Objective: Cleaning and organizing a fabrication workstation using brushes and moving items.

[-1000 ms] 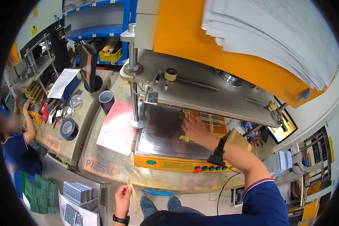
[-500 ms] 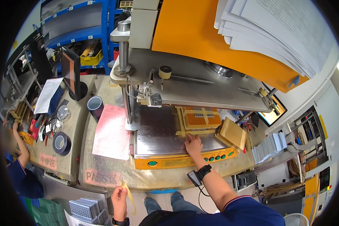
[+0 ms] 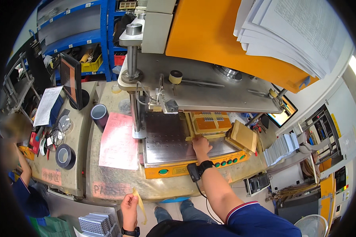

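My left hand (image 3: 129, 208), low in front of the bench, is closed in a pinch on a strip of yellow tape (image 3: 140, 203) that dangles down. Under the raised metal plate of a bench press (image 3: 162, 136) lies an orange block (image 3: 209, 125) in a yellow-edged frame, with small metallic parts and tape across its top. At the front edge of this frame is my right hand (image 3: 202, 147), fingers curled against it; whatever they grip is hidden beneath the hand. A tan, box-like piece (image 3: 241, 137) leans tilted to the right of the block.
Green buttons (image 3: 229, 162) line the press's front. A pink sheet (image 3: 120, 140) and a dark cup (image 3: 100, 114) are at its left. Beyond them are a tape roll (image 3: 65, 156) and a monitor (image 3: 71, 81). Another person's arm (image 3: 23, 166) shows at far left.
My right hand has shifted slightly up against the frame's front edge, and its fingers are more curled and hidden. The left hand still pinches the tape strip. The view has shifted a little.
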A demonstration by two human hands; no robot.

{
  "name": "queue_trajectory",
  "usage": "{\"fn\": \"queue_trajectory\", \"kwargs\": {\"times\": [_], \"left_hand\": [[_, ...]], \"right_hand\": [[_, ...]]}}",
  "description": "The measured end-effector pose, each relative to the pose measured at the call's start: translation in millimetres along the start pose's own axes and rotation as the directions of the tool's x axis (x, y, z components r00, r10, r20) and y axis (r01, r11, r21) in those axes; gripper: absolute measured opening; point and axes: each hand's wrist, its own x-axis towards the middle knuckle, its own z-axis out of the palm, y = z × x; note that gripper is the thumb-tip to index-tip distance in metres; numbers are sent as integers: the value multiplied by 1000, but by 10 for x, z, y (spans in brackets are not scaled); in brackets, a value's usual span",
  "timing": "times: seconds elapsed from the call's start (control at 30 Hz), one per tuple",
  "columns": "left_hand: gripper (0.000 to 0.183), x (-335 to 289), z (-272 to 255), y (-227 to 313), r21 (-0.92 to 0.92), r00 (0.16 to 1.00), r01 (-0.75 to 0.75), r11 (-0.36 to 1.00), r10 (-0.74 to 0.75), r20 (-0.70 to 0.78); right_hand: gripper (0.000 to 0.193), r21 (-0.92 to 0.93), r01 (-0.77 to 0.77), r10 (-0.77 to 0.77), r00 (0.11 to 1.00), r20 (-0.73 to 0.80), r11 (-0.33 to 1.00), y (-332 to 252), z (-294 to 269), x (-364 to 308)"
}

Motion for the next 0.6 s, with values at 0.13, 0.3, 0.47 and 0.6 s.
{"fn": "queue_trajectory", "kwargs": {"times": [0.13,0.3,0.47,0.6], "left_hand": [[12,51,-30,16,25,1000,-10,1000,9,26],[11,150,-73,-58,-73,997,71,995,-69,31],[13,374,-189,-60,-227,982,184,956,-188,4],[10,631,18,-27,-295,972,236,926,-230,56]], "right_hand": [[32,94,-99,96,995,35,991,-149,-2,5],[32,743,-340,-6,908,420,577,-633,-2,-268],[15,803,-308,-534,619,576,510,-1206,-340,-1396],[15,830,-263,-788,271,553,492,-980,-787,-1964]]}}
